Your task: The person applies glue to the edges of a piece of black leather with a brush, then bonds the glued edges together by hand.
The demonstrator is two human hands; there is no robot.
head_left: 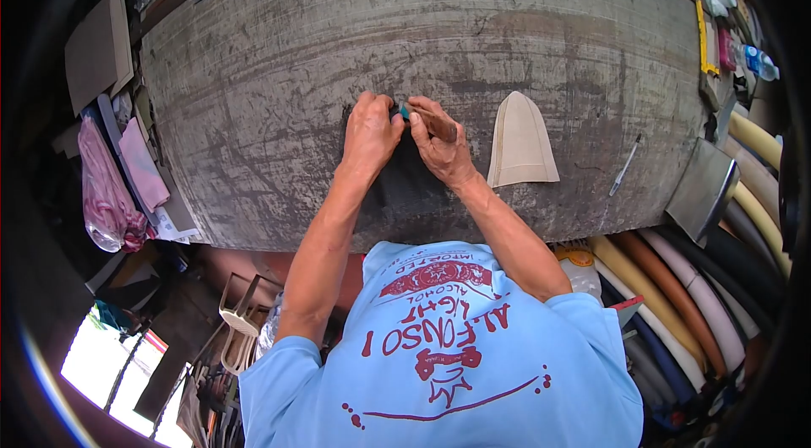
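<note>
My left hand point(369, 134) is closed, its fingers curled down over the upper edge of a black sheet of material point(410, 190) lying on the worn table point(296, 51). Right beside it, my right hand point(443, 154) grips a tool with a flat brown handle point(437, 124). A small teal part point(405, 112) shows between the two hands, at the tool's left end. The tool's tip is hidden by my fingers. To the right of my right hand lies a beige, arch-shaped flat piece point(522, 140) with lines along its sides.
A pen point(625, 166) lies on the table's right side. Near the right corner sits a metal plate point(703, 184), with rolls of material point(688, 300) below. A pink plastic bag point(106, 186) and flat sheets line the left edge. A plastic bottle point(758, 62) is at the far right.
</note>
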